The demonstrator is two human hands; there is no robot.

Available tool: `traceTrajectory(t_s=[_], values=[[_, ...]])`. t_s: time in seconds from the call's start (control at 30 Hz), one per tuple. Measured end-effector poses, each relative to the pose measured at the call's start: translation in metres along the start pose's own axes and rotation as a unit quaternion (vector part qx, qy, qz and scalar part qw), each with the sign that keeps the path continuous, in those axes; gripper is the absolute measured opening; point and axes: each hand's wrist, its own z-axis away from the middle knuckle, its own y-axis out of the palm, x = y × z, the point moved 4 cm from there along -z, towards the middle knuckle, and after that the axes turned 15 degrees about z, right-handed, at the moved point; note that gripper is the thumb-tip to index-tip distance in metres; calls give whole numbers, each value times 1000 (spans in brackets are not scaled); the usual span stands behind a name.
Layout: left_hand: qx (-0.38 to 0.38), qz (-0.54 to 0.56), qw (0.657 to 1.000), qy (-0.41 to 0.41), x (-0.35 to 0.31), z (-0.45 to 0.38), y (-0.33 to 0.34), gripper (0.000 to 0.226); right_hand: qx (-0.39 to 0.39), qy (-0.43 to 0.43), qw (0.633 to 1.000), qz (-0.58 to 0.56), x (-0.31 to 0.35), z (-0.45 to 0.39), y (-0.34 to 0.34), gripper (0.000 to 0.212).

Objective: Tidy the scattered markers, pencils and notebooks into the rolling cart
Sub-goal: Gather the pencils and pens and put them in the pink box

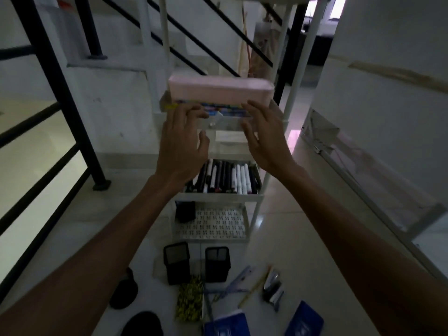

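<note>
I have both hands up at the cart (288,76). My left hand (181,144) and right hand (264,139) are spread, fingers straight, gripping nothing, at the front of a clear box of coloured markers (218,110) under a pink box (220,89). The tray (218,197) below holds black and white markers (228,177). On the floor lie two blue notebooks (228,323), a pencil (254,288) and two black holders (177,261).
</note>
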Motion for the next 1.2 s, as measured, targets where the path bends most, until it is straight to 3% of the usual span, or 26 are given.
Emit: traceTrajectory(t_s=[0.1, 0.23, 0.43, 0.57, 0.7, 0.77, 0.97, 1.07, 1.2], values=[[21, 2, 1000, 2, -13, 39, 14, 28, -64, 5, 997, -39, 2, 47, -11, 39], [55, 48, 997, -27, -21, 95, 43, 27, -61, 22, 994, -89, -7, 109, -2, 33], [185, 95, 975, -78, -19, 215, 105, 15, 37, 36, 996, -71, -42, 213, 58, 26], [188, 88, 953, -222, 10, 306, 119, 19, 153, 48, 984, -82, -62, 283, 103, 28], [188, 73, 902, -382, 40, 394, 130, 13, 380, -12, 924, -46, -73, 349, 161, 55], [197, 29, 884, -424, 48, 419, 132, 13, 428, -73, 901, -5, -71, 363, 178, 71], [234, -67, 840, -485, 53, 444, 145, 54, 477, -189, 856, 67, -66, 363, 220, 91], [233, -50, 825, -513, 55, 446, 154, 57, 492, -220, 839, 71, -60, 366, 234, 91], [241, -86, 834, -489, 51, 441, 156, 45, 465, -268, 841, 71, -53, 371, 238, 73]])
